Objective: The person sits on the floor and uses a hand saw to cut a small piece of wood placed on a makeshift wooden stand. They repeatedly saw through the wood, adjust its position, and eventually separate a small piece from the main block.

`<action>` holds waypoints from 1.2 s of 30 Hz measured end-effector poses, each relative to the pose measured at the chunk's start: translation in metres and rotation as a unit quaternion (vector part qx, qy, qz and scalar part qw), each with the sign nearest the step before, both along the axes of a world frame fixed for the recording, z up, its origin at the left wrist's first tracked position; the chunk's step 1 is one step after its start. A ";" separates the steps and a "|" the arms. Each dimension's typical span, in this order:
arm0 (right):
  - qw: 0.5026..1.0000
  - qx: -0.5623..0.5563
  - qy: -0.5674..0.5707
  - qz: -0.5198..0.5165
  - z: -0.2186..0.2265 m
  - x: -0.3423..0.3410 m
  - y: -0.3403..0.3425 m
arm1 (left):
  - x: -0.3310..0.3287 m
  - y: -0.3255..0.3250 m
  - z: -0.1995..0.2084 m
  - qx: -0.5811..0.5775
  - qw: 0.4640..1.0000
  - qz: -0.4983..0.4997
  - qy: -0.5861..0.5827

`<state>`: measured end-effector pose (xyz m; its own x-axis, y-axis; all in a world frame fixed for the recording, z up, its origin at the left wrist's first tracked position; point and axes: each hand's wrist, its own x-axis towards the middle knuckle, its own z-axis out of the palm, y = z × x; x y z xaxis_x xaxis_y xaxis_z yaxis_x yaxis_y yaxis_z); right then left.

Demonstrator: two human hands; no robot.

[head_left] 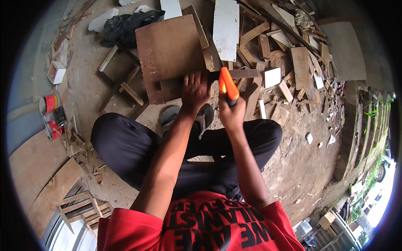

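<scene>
My left hand (196,92) presses down, fingers curled over a dark narrow wooden strip (247,73). The strip lies crosswise over a brown wooden board (169,50), and its right end juts past the board's edge. In my right hand (233,112) is what looks like a handsaw (228,83) with an orange and black handle, gripped by its dark end. The orange part stands right at the strip, just right of my left hand. I cannot make out its blade from this angle.
Scrap wood (299,67) is heaped at the right, with a white panel (226,31) beyond the board. A wooden frame (121,79) and a black plastic bag (132,26) lie to the left. Red cans (51,103) stand at the far left. My sandals (169,115) are near the board.
</scene>
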<state>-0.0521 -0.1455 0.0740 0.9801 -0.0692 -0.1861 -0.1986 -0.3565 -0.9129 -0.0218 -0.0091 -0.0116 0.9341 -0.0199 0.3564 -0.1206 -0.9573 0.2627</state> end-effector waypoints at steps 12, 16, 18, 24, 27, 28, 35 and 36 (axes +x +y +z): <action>0.991 0.000 0.130 -0.013 0.114 -0.167 -0.055 | 0.003 0.000 -0.002 0.020 0.999 0.014 0.030; 0.982 -0.032 0.186 -0.022 0.173 -0.191 -0.064 | 0.001 -0.003 0.001 0.014 0.998 0.009 0.057; 0.983 -0.060 0.174 -0.011 0.178 -0.168 -0.060 | -0.001 -0.002 0.001 0.021 0.999 0.007 0.040; 0.996 -0.047 0.067 -0.019 0.033 0.020 -0.011 | -0.001 -0.005 -0.003 0.046 0.998 0.002 0.044; 0.997 -0.067 0.033 -0.019 0.020 0.035 0.014 | 0.002 -0.003 -0.002 0.026 0.999 0.007 0.032; 0.997 -0.077 0.016 -0.009 0.021 0.024 0.018 | 0.000 -0.001 -0.004 0.019 0.999 0.012 0.033; 1.000 -0.019 0.003 -0.014 0.009 -0.068 -0.007 | 0.006 -0.004 -0.004 0.066 0.997 0.006 0.046; 1.000 -0.015 0.021 -0.008 0.026 -0.086 -0.014 | 0.003 -0.002 -0.005 0.065 0.997 0.004 0.040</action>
